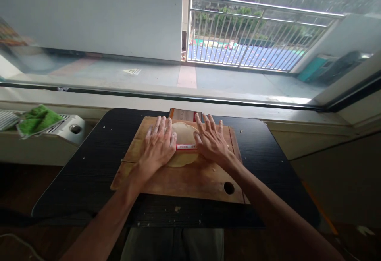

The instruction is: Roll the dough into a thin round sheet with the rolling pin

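Note:
A flat, pale round of dough (pixel 183 133) lies on a wooden cutting board (pixel 181 183). Across the dough runs a thin stick (pixel 186 147), white with red ends and small print, perhaps a marker pen. Both its ends are hidden under my palms. My left hand (pixel 160 142) lies flat over the left end, fingers stretched forward and dusted white. Over the right end rests my right hand (pixel 212 138), flat as well, with fingers spread and floury. Neither hand is wrapped round the stick.
The board lies on a black table (pixel 92 165) with scattered crumbs. Behind it is a box (pixel 184 115), partly hidden by the board and hands. At left, a green cloth (pixel 40 120) lies on a white radiator (pixel 73 128). A window with a railing outside stands beyond the table.

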`<state>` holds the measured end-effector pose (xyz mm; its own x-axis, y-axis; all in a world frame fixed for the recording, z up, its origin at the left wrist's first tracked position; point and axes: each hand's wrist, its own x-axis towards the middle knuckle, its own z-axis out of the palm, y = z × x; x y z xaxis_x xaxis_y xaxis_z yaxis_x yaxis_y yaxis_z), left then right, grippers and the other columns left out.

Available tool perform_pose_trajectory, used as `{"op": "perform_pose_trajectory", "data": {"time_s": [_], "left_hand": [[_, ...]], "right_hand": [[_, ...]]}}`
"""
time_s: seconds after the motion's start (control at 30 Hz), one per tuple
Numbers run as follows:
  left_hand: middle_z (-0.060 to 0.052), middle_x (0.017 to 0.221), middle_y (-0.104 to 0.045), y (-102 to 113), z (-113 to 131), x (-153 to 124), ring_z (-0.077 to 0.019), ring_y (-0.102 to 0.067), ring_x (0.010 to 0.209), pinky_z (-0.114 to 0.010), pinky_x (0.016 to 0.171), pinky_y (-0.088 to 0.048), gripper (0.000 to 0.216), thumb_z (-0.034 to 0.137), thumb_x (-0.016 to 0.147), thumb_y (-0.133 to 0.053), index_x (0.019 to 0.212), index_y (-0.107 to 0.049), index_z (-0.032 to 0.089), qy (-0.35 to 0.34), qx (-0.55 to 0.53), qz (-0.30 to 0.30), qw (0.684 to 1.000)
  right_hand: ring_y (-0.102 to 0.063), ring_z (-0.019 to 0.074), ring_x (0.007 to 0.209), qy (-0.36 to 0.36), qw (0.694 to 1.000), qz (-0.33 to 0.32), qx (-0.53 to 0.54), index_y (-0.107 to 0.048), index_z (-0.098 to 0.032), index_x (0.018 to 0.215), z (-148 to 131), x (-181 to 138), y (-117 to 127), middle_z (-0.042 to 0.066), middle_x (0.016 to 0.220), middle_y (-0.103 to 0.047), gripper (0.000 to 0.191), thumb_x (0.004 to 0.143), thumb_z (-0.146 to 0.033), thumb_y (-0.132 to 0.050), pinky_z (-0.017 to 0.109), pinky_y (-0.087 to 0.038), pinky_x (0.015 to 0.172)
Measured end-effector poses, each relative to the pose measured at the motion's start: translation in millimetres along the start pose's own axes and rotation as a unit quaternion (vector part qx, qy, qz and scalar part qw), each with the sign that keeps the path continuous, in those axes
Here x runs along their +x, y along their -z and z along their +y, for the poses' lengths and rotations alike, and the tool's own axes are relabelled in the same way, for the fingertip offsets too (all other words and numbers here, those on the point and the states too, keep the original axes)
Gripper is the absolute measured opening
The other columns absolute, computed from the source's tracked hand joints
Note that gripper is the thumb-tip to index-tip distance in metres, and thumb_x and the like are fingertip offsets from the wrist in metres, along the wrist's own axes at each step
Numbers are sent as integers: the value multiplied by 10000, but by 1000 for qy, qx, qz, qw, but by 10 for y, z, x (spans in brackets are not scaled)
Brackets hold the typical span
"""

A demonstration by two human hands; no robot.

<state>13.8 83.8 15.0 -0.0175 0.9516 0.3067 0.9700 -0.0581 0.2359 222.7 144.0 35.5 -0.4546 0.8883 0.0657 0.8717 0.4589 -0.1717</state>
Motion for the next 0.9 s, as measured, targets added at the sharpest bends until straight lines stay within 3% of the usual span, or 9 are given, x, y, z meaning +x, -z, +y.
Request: {"op": "perform_pose_trajectory", "data": {"time_s": [0.13, 0.33, 0.47, 0.63, 0.8, 0.9], "left_hand": [[-193, 1724, -547, -12, 9, -115, -365, -430, 1674, -614, 1352, -382, 616, 339, 1119, -381, 1697, -508, 166, 0, 2, -4, 1000], [-203, 1730, -532, 34, 162, -441, -366, -465, 1651, -544, 1297, -473, 610, 351, 1126, -417, 1693, -506, 145, 34, 69, 8, 997], [-226, 1683, -581, -18, 207, -375, -387, -530, 1602, -571, 1253, -510, 583, 328, 1106, -452, 1644, -575, 138, 47, 85, 29, 995], [-247, 1657, -601, -149, 226, -243, -413, -589, 1540, -590, 1231, -513, 559, 312, 1090, -491, 1584, -643, 100, 76, 108, 27, 991], [-251, 1650, -609, -152, 223, -224, -392, -594, 1523, -562, 1237, -495, 551, 342, 1106, -493, 1581, -648, 111, 60, 95, 26, 993], [-245, 1612, -640, -117, 134, -193, -399, -632, 1456, -557, 1186, -523, 560, 367, 1104, -490, 1591, -630, 128, 32, 70, 14, 997]], "right_hand": [[-153, 380, 1762, 36, 999, -20, 7, -233, -187, 1831, 3, -33, 3, 166, 1886, -214, 722, 1156, -383, -399, 760, -138, 1378], [-212, 360, 1752, 76, 995, 67, 8, -320, -183, 1807, -27, -467, -63, 156, 1846, -349, 673, 1181, -419, -392, 685, -185, 1402], [-308, 375, 1722, 66, 994, 90, 0, -325, -222, 1810, -21, -520, -127, 160, 1805, -436, 677, 1177, -436, -437, 690, -257, 1378], [-357, 373, 1701, 53, 990, 126, -18, -286, -231, 1825, 56, -455, -305, 147, 1805, -439, 720, 1177, -507, -435, 649, -282, 1379], [-417, 359, 1670, 22, 981, 187, -35, -288, -287, 1825, 64, -447, -470, 104, 1785, -486, 719, 1162, -472, -496, 619, -296, 1379], [-433, 370, 1659, -15, 984, 175, -42, -358, -281, 1803, 19, -501, -485, 113, 1776, -499, 697, 1151, -470, -517, 625, -326, 1365]]}}
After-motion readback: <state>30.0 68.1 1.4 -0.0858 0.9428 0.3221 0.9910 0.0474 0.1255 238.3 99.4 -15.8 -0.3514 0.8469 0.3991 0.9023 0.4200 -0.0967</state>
